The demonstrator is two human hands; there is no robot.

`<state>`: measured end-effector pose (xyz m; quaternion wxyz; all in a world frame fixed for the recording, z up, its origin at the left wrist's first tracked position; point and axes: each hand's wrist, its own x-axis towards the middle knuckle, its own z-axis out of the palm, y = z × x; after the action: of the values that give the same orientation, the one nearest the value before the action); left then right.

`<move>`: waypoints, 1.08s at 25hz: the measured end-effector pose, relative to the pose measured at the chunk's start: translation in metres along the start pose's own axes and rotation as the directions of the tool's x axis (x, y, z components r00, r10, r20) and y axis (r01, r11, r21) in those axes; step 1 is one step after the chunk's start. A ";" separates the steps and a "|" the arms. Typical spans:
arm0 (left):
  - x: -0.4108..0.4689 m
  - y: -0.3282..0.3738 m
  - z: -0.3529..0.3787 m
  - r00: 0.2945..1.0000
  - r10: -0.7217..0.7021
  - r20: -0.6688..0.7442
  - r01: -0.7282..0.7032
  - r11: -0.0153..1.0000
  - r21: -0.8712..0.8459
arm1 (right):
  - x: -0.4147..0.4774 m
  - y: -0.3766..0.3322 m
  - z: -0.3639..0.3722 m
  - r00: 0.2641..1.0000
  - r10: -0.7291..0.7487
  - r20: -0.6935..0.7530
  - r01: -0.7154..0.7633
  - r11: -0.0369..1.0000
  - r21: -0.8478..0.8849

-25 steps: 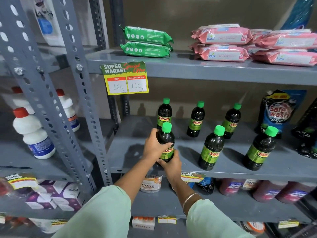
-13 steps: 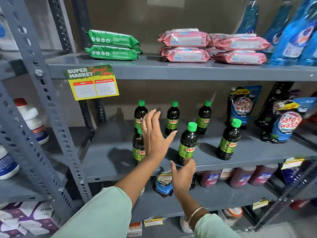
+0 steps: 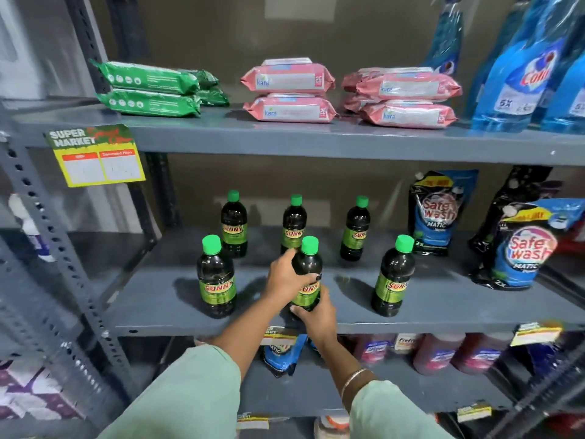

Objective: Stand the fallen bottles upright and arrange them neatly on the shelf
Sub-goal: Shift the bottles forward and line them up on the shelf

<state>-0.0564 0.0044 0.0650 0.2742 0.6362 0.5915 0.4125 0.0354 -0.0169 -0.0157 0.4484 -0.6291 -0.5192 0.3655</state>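
Bottle (image 3: 305,277) at frame centre, front row of shelf (image 3: 443,315), axis upright; left hand (image 3: 286,278) fingers clamped on its left side, right hand (image 3: 316,315) gripping base, both equally near

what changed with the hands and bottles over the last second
Both hands let go of the front left bottle and moved right. Now the left hand and right hand grip the front middle bottle. All six bottles stayed upright on the shelf.
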 end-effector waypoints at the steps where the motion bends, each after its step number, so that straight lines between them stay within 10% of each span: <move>1: 0.000 0.001 -0.001 1.000 -0.008 -0.020 0.009 1.000 0.010 | 0.001 -0.001 0.000 1.000 -0.009 0.016 0.009 1.000 0.010; 15: 0.000 -0.004 -0.008 0.998 -0.042 -0.048 0.042 0.999 -0.006 | -0.002 -0.004 -0.004 0.999 -0.008 0.053 0.009 1.000 -0.011; 21: -0.006 0.028 -0.001 0.898 0.288 -0.333 -0.241 0.954 0.175 | -0.022 0.007 -0.051 0.917 -0.102 -0.387 0.044 0.987 -0.155; 27: -0.013 0.071 0.056 0.882 0.423 -0.205 -0.403 0.905 0.134 | 0.006 0.023 -0.121 0.843 -0.020 -0.537 -0.078 0.984 -0.160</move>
<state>0.0295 -0.0110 0.0936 0.0817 0.7071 0.4873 0.5058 0.1556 -0.0344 0.0026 0.5127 -0.7510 -0.3937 0.1345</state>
